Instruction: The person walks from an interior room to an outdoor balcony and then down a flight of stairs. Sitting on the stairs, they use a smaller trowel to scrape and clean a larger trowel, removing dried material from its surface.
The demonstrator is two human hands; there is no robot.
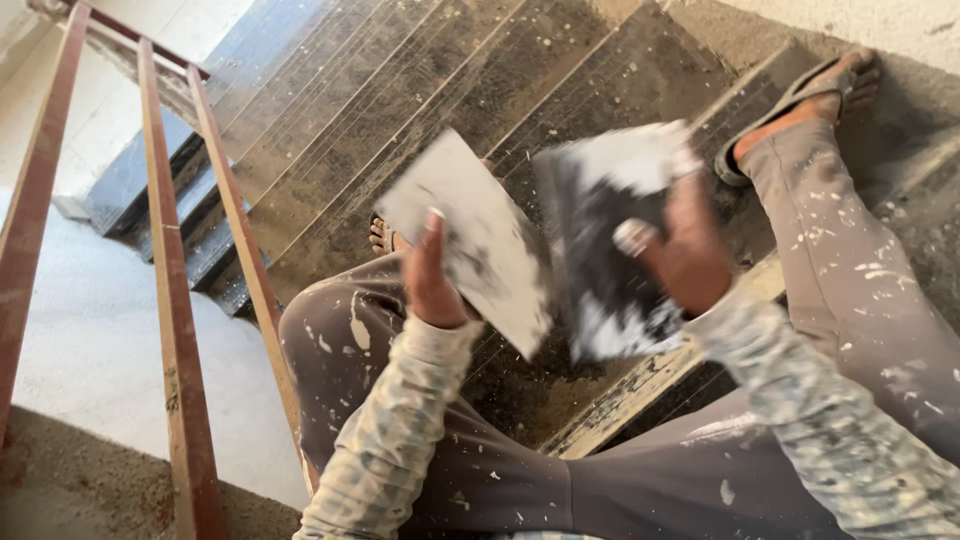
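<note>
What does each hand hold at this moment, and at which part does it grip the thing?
The left hand holds a flat plaster-smeared blade at its lower left edge. The right hand grips a second plaster-covered blade at its right side.

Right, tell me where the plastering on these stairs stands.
Done: nothing on the steps looks coated; they show bare and dusty. In hand: the left hand holds one flat trowel, the right hand a second trowel with white plaster on it. Left: the steps, from what shows.

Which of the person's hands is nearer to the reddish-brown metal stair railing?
Left. The left hand, holding a flat grey plate, is closer to the reddish-brown metal stair railing; the right hand is farther away.
</note>
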